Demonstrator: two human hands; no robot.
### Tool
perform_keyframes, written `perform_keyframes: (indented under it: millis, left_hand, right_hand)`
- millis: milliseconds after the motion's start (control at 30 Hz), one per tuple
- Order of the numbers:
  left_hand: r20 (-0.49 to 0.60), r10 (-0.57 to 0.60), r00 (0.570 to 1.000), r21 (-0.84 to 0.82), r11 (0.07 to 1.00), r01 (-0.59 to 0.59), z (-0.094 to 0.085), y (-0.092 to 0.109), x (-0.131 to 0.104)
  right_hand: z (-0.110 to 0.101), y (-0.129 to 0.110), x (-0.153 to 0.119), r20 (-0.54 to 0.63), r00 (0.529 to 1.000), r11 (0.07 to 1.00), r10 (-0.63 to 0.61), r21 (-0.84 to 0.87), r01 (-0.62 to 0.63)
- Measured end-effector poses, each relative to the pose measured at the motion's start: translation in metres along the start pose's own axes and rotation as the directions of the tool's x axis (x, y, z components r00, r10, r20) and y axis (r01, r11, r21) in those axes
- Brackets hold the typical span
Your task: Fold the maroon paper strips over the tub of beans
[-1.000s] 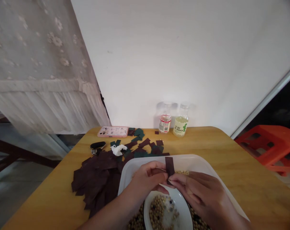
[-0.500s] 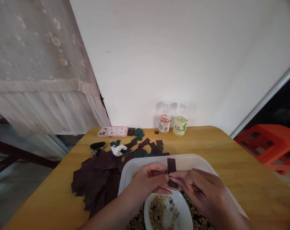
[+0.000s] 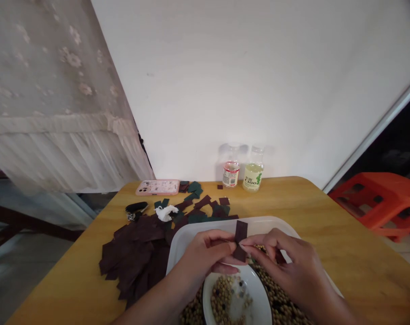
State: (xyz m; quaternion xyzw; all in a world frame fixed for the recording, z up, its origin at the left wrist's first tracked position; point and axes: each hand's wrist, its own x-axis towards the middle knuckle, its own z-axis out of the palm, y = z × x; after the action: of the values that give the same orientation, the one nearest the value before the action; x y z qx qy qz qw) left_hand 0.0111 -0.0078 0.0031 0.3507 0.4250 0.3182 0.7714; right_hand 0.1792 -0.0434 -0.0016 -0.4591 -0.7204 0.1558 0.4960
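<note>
A small dark brown strip (image 3: 240,230) stands upright between my hands, above a white bowl (image 3: 265,293) holding round tan beads and a few dark ones. My left hand (image 3: 210,253) grips the strip's left side between thumb and fingers. From the right, my right hand (image 3: 286,259) has its thumb and index fingertips closed at the strip's middle. Whether a bead sits between those fingertips is too small to tell. The bowl rests in a white tray (image 3: 272,223), among many more tan and dark beads (image 3: 286,313).
A heap of dark brown pieces (image 3: 137,257) lies left of the tray, with green pieces (image 3: 194,187) behind. Near them are a white crumpled tissue (image 3: 166,212), a pink-cased phone (image 3: 157,187) and a black key fob (image 3: 136,206). Two bottles (image 3: 253,176) stand by the wall.
My right hand's fingers have spread a little at the knuckles, and its fingertips have shifted slightly upward along the strip. My left hand keeps its hold. The view has shifted slightly.
</note>
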Motion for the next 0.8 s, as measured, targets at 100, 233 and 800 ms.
perform_keyframes:
  millis: [100,233,800]
  left_hand:
    - [0.014,0.018,1.0,-0.004,1.0,-0.018,-0.0005,0.0004,-0.0004]
    - [0.028,0.065,0.998,0.029,0.997,-0.065,-0.0007,0.0006,-0.001]
    - [0.062,0.045,0.997,0.075,0.996,-0.049,-0.0004,0.0003,-0.0018]
  right_hand:
    - [-0.0011,-0.0012,0.0001,0.018,1.0,1.0,0.016,0.015,-0.017]
    - [-0.0013,-0.0022,0.0007,0.077,0.997,1.0,0.007,0.011,-0.008]
    - [-0.0016,-0.0017,-0.0012,-0.062,0.998,0.998,-0.025,-0.054,0.022]
